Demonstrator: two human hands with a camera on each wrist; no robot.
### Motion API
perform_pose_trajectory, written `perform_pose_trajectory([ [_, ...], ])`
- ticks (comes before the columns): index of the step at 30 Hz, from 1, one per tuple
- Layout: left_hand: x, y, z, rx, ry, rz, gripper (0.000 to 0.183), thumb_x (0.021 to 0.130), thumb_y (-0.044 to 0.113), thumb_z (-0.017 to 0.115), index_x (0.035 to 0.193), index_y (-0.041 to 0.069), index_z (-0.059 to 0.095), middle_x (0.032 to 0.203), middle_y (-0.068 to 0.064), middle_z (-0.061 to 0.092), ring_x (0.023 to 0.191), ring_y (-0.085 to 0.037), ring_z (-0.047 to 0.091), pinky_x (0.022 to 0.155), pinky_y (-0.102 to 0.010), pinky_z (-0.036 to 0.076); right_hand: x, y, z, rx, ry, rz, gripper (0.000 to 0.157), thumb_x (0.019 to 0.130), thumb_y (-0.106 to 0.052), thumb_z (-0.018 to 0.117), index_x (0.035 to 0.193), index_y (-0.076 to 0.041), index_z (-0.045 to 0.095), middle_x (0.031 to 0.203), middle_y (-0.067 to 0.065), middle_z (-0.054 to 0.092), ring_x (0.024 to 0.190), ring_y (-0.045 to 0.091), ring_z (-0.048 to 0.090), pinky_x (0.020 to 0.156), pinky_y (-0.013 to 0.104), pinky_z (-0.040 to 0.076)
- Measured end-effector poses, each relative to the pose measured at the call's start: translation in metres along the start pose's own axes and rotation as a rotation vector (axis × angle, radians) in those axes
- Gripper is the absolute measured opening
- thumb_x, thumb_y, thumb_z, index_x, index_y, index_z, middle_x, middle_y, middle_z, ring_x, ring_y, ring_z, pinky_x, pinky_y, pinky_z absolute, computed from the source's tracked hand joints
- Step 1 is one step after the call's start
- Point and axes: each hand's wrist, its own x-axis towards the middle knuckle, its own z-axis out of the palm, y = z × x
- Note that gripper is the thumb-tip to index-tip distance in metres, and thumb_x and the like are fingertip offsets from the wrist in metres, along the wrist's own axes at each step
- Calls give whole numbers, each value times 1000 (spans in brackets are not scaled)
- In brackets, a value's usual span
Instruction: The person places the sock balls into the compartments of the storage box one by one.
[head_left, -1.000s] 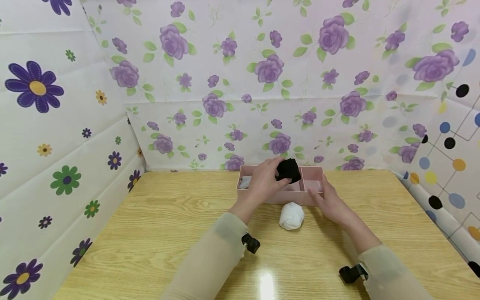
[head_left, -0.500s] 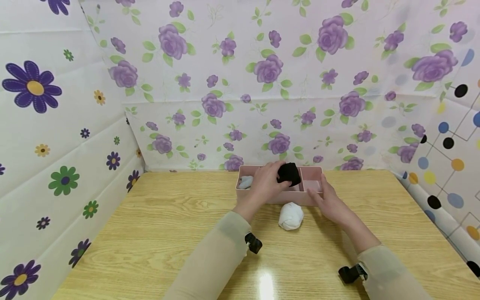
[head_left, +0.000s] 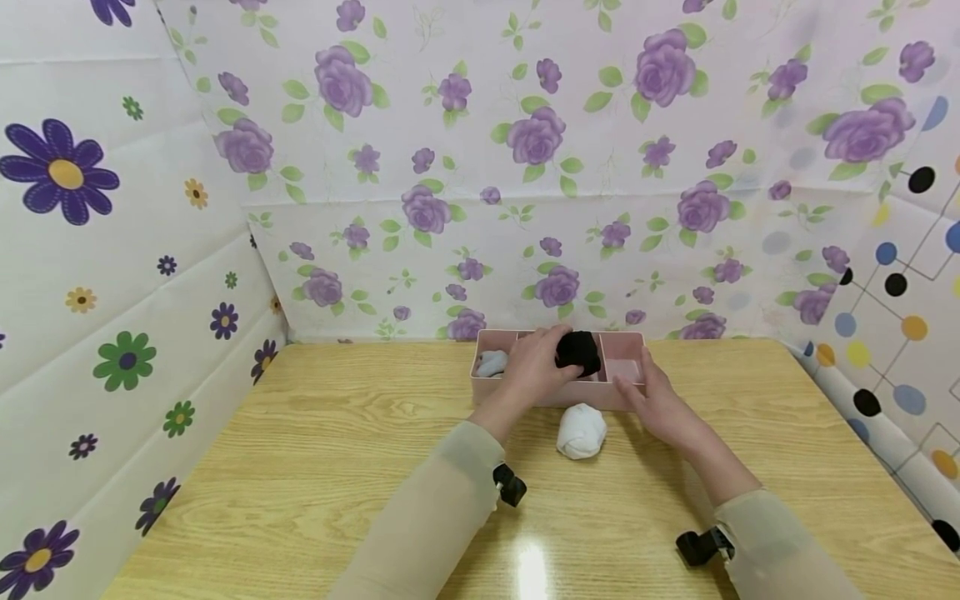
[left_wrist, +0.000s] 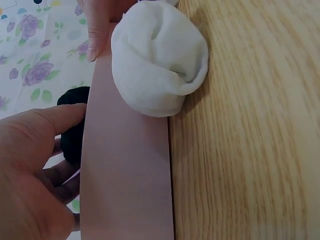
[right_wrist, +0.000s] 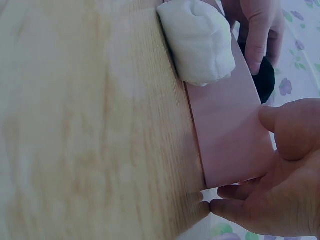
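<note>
My left hand point(head_left: 531, 360) holds a rolled-up black sock point(head_left: 579, 353) between thumb and fingers, low in the middle compartment of a long pink divided box point(head_left: 558, 396). In the left wrist view the box's front wall hides the lower part of this sock. At the box's right end, my right hand point(head_left: 662, 410) grips the corner, its thumb at the front rim and its fingers around the end wall. A light grey rolled sock point(head_left: 492, 363) lies in the left compartment. In front of the box a white rolled sock point(head_left: 582, 432) sits on the table.
The box stands near the back edge of a wooden table point(head_left: 337, 467), close to a flowered cloth backdrop point(head_left: 420, 275). Patterned cloth also hangs at the left and right sides. The right compartment point(head_left: 624, 367) shows its bare floor.
My left hand has lowered the black sock a little, further into the middle compartment. The right hand, the box and the white sock stay where they were.
</note>
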Motion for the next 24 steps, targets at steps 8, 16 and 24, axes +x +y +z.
perform_pose_trajectory([
  [8,2,0,4,-1,-20,-10,69,103,40,81,163,17,55,154,-9,65,142,-32,59,122,-52,43,0,-6,-1,-35,-21,19,96,120,-44,46,168,10,-17,174,43,-7,160,63,-1,127,76,11],
  [16,3,-7,11,-50,-17,13,68,103,42,81,161,16,57,153,-6,65,143,-29,59,127,-50,38,-1,-7,-2,-41,-21,34,96,120,-44,47,168,10,-17,174,44,-7,160,63,-1,127,75,11],
  [24,6,-17,18,-100,-14,43,69,105,47,78,162,16,56,153,-3,65,143,-26,59,129,-50,33,-1,-7,-1,-35,-19,37,96,120,-43,47,169,9,-17,174,43,-8,160,63,0,127,76,11],
])
